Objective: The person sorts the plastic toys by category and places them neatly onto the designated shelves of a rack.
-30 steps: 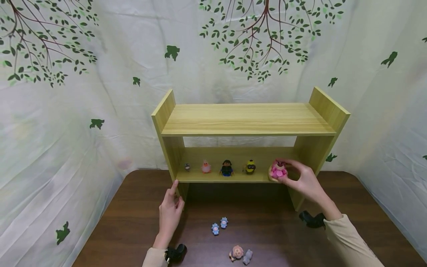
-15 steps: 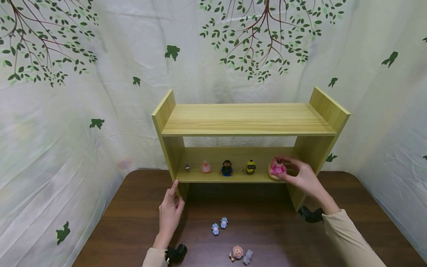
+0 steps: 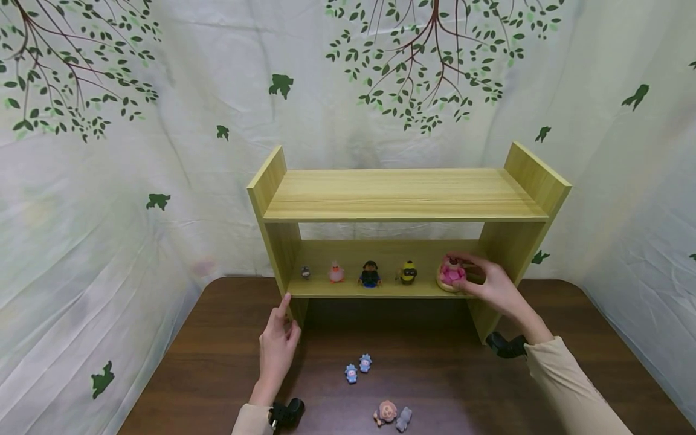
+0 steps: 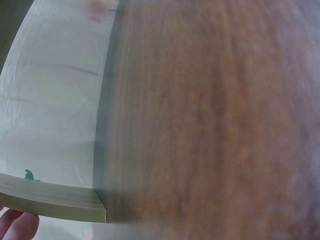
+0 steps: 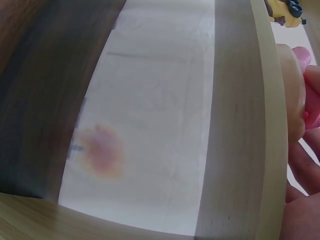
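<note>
White cloth [image 3: 190, 78] with green leaves on it hangs behind a brown table [image 3: 217, 344]. On the table stands a wooden shelf [image 3: 402, 196] with two boards.

Four small toys stand in a row on the low board. From left to right they are a tiny toy [image 3: 305, 272], a pink chick [image 3: 336, 273], a doll [image 3: 370, 275] in dark clothes and a yellow toy [image 3: 408, 273]. Next in the row, near the right end, is the pink bear [image 3: 452, 270], sitting up in its round, pale base. The right hand [image 3: 499, 295] has its fingers pinched around the bear. The base seems to touch the board, near the front edge.

The left hand [image 3: 276, 345] has let its pointing finger out straight, and the tip touches the shelf's left front corner. It grabs no toy. Maybe it helps hold the shelf steady.

The step in hand looks like putting the bear in its place in the row. The next move calls for setting it flat, facing out, then letting go gently so it does not tip.

Two blue toys [image 3: 351, 374] wait on the table, and nearer are a tan toy [image 3: 386, 411] and a gray toy [image 3: 404, 418] close together. Maybe those need a spot too.
</note>
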